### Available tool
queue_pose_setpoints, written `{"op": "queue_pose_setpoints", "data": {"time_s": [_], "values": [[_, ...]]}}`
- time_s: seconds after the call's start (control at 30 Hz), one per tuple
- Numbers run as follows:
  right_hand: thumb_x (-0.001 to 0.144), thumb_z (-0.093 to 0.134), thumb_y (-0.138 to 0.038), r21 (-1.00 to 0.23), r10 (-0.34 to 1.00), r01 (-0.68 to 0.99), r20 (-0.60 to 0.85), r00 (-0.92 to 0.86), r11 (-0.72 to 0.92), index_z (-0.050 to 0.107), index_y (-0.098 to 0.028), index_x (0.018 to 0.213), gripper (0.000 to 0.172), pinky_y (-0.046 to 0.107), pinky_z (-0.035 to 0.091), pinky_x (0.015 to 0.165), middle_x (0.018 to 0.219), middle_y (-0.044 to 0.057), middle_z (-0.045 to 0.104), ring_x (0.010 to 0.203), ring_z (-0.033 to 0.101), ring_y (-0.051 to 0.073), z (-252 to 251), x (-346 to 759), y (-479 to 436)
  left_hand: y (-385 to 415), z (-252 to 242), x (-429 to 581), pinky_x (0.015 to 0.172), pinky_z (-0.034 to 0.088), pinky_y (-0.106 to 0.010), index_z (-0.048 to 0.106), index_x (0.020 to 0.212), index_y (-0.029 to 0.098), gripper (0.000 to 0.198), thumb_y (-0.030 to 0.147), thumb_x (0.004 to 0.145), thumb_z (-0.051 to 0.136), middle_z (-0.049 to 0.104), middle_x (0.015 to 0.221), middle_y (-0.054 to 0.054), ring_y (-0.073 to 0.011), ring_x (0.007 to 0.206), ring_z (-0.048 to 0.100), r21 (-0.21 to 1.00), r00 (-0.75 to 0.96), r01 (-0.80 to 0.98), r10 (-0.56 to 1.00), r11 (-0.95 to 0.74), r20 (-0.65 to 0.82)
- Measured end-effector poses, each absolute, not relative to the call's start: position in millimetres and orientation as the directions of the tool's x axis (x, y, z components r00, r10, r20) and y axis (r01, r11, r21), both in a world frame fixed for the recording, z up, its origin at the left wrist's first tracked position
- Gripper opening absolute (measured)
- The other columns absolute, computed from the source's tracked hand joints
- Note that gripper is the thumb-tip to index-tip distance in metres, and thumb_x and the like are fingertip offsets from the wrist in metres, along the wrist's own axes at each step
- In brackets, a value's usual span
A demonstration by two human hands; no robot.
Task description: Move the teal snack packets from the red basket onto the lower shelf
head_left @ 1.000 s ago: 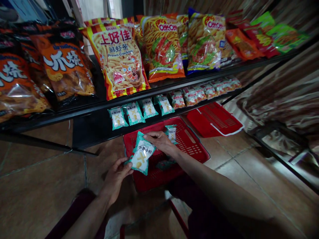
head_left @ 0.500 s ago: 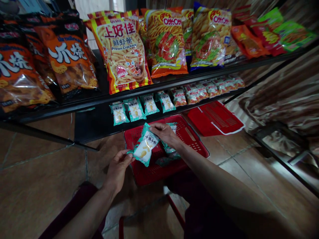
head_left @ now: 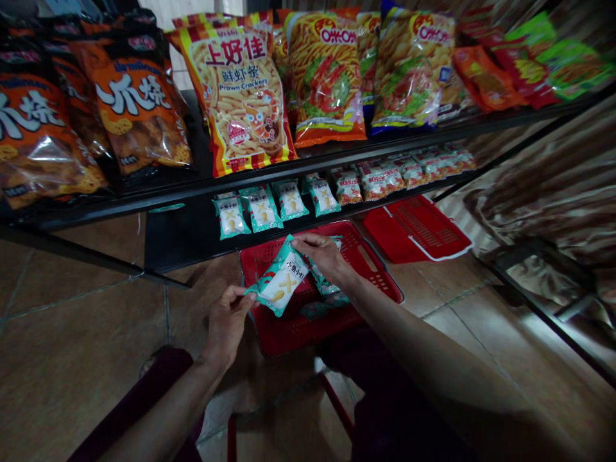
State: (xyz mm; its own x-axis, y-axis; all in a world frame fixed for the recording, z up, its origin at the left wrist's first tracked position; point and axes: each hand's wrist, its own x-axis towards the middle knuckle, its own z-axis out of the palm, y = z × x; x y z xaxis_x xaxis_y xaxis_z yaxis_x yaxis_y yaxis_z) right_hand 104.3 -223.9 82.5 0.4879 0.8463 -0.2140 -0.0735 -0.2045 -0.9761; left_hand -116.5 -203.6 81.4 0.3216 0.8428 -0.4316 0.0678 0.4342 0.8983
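A small teal-and-white snack packet (head_left: pixel 283 282) is stretched between my two hands, tilted, above a red plastic shopping basket (head_left: pixel 380 276). My left hand (head_left: pixel 228 321) pinches its lower left corner between thumb and fingers. At the packet's upper right end, my right hand (head_left: pixel 322 256) grips the edge, fingers closed. More teal packets (head_left: pixel 332 301) lie in the basket below, partly hidden behind my right hand and wrist. On the lower shelf just beyond, a row of matching teal packets (head_left: pixel 262 208) lies side by side.
Red-and-white snack packets (head_left: pixel 380 181) continue that row to the right. The upper black shelf (head_left: pixel 202 183) carries large bags, including prawn crackers (head_left: pixel 245 96) and orange-black bags (head_left: pixel 135 102). A second red basket (head_left: pixel 414 224) stands on the tiled floor at right. A curtain hangs beyond.
The packet has turned slightly in my hands, so its front print shows at a different angle. Both hands keep hold of it. The camera view has shifted a little.
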Motion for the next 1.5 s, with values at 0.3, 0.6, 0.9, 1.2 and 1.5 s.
{"op": "queue_pose_setpoints", "data": {"time_s": [0.3, 0.6, 0.9, 1.2, 1.5], "values": [[0.064, 0.067, -0.040, -0.964, 0.810, -0.089, -0.260, 0.525, -0.251, 0.066, -0.018, 0.070, 0.023, 0.022, 0.034, 0.050, 0.058, -0.004, 0.058, 0.051, 0.046, 0.008, 86, 106, -222, -204, 88, -121, 0.069, 0.049, -0.027, 0.050, 0.070, 0.017, 0.025, 0.035, 0.067, 0.068, 0.061, 0.068, 0.003, -0.0132, 0.069, 0.062, 0.896, 0.379, 0.018, 0.827, 0.443, -0.416], [0.061, 0.069, -0.038, -0.969, 0.824, -0.099, -0.245, 0.511, -0.227, 0.067, -0.017, 0.069, 0.023, 0.023, 0.035, 0.051, 0.058, -0.003, 0.059, 0.052, 0.045, 0.008, 93, 108, -221, -210, 96, -119, 0.074, 0.052, -0.030, 0.050, 0.066, 0.017, 0.026, 0.034, 0.066, 0.070, 0.059, 0.068, 0.003, -0.0129, 0.070, 0.061, 0.864, 0.416, -0.020, 0.790, 0.502, -0.450], [0.059, 0.073, -0.035, -0.948, 0.873, -0.130, -0.319, 0.368, -0.291, 0.069, -0.018, 0.070, 0.020, 0.023, 0.041, 0.054, 0.063, -0.002, 0.064, 0.055, 0.053, 0.009, 94, 111, -224, -215, 99, -121, 0.083, 0.045, -0.030, 0.065, 0.085, 0.018, 0.023, 0.030, 0.066, 0.070, 0.068, 0.090, -0.006, -0.0203, 0.090, 0.061, 0.843, 0.549, 0.261, 0.646, 0.470, -0.530], [0.059, 0.075, -0.037, -0.944, 0.939, -0.093, -0.325, 0.110, -0.316, 0.070, -0.016, 0.072, 0.025, 0.020, 0.039, 0.054, 0.063, -0.002, 0.065, 0.056, 0.052, 0.007, 105, 99, -226, -212, 99, -118, 0.091, 0.044, -0.030, 0.063, 0.109, 0.021, 0.051, 0.026, 0.061, 0.076, 0.063, 0.116, -0.009, -0.0241, 0.109, 0.057, 0.860, 0.555, 0.189, 0.671, 0.474, -0.492], [0.061, 0.071, -0.049, -0.965, 0.963, 0.020, -0.263, -0.062, -0.263, 0.070, -0.015, 0.078, 0.038, 0.022, 0.045, 0.061, 0.069, 0.000, 0.068, 0.062, 0.057, 0.010, 97, 81, -225, -217, 108, -104, 0.073, 0.052, -0.031, 0.061, 0.102, 0.017, 0.042, 0.037, 0.067, 0.072, 0.069, 0.097, -0.008, -0.0221, 0.085, 0.065, 0.866, 0.615, 0.142, 0.642, 0.480, -0.457]]}}
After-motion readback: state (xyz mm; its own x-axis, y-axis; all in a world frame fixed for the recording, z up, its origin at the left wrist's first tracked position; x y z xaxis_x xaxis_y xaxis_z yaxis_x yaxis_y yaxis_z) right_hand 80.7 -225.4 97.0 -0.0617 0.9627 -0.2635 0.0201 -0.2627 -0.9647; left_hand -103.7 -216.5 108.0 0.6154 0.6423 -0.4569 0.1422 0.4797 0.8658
